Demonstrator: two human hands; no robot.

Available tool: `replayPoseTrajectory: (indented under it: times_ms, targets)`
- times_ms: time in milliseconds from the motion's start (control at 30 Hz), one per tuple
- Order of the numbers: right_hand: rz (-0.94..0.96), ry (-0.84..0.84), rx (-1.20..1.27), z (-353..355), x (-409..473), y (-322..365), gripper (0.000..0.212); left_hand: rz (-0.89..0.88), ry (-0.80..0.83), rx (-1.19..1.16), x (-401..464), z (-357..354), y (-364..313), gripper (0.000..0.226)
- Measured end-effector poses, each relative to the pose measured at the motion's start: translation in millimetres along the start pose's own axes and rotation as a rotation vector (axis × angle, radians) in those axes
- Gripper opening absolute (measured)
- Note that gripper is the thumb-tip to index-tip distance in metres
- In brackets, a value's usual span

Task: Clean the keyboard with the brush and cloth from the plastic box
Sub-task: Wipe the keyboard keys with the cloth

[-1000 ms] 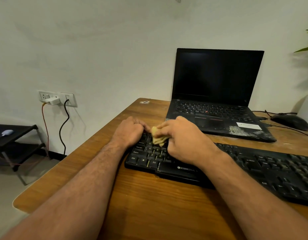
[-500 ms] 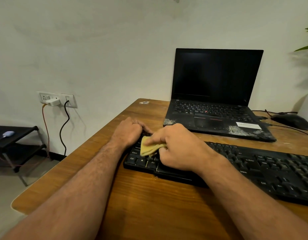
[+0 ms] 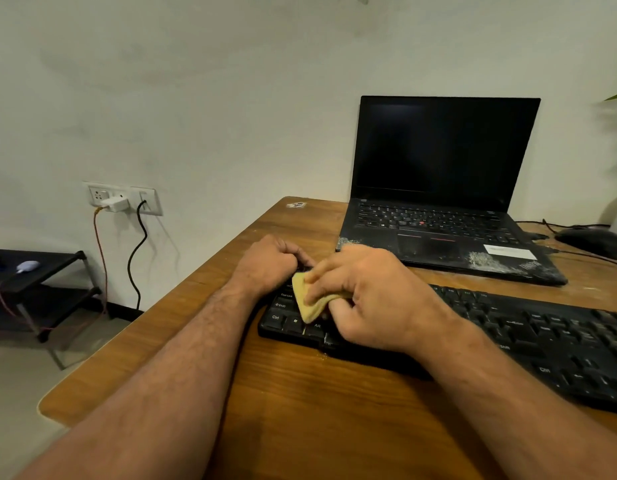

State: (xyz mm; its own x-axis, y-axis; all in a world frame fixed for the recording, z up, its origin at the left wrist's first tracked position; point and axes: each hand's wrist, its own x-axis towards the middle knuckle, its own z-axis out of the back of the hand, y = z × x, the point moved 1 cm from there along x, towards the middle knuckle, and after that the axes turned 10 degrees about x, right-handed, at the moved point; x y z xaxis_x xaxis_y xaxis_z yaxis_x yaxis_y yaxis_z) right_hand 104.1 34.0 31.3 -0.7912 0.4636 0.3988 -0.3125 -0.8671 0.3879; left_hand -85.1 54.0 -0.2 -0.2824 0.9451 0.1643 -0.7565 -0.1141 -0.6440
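Keyboard: long black plastic keyboard (image 3: 528, 336) lay flat on the brown wooden tabletop (image 3: 334, 410), long axis running left to right and slanting toward the near right; left end with the Ctrl/Shift keys sat near the tabletop's left edge, right end ran out of view.
Cloth: small yellow folded cloth (image 3: 308, 301) lay on the keys at the keyboard's left end, a free corner pointing down toward the bottom key row.
Right hand: right hand (image 3: 365, 299) had fingers curled round the cloth, pinching it and pressing it on the keys.
Left hand: left hand (image 3: 269, 268) was curled into a fist at the keyboard's far left corner, just beside the cloth; whether it gripped the edge, could not tell.
Behind: open black laptop (image 3: 438, 202), dark screen, whitish scuffs on the palm rest, stood just beyond the keyboard.
Far right: black computer mouse (image 3: 594, 240) with cable.
Wall: white socket strip (image 3: 123, 199) with a plugged charger and black cord.
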Motion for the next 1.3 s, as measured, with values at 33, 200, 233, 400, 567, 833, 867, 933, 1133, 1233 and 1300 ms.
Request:
replayPoseTrajectory:
  times_ms: [33, 200, 233, 400, 567, 833, 867, 933, 1133, 1233, 1300]
  targets:
    - [-0.025, 0.049, -0.051, -1, 3, -3, 0.045, 0.005, 0.003, 0.012, 0, 0, -1, 0.044]
    - [-0.286, 0.076, -0.182, -8, 22, -23, 0.056, 0.055, 0.004, -0.005, -1, 0, -1, 0.037]
    - [-0.314, 0.038, -0.220, -7, 23, -26, 0.052, 0.067, 0.016, -0.020, -1, -1, 0, 0.036]
    - [-0.226, 0.113, -0.031, -2, 9, -14, 0.062, 0.050, 0.002, 0.021, -1, 0, -1, 0.039]
    - [-0.256, -0.036, -0.085, 1, 12, -24, 0.053, 0.063, 0.029, -0.015, -3, 0, -2, 0.039]
    - [-0.009, 0.145, 0.042, -10, 3, 14, 0.045, 0.025, -0.015, -0.005, -4, 0, -1, 0.049]
    - [-0.031, 0.124, 0.005, -12, 6, 8, 0.046, 0.021, -0.014, 0.004, -3, 0, -1, 0.047]
    - [-0.141, 0.012, -0.044, -10, 12, -6, 0.049, 0.030, -0.008, 0.006, -2, 0, -1, 0.041]
    - [-0.061, 0.045, 0.087, -2, 1, 4, 0.045, 0.039, -0.011, 0.003, -3, 0, -3, 0.044]
    - [0.057, 0.078, 0.114, -4, -8, 15, 0.033, 0.039, -0.010, -0.004, -5, 0, -3, 0.044]
    - [0.029, 0.067, 0.062, -5, -3, 4, 0.033, 0.042, -0.007, 0.001, -4, 0, -3, 0.042]
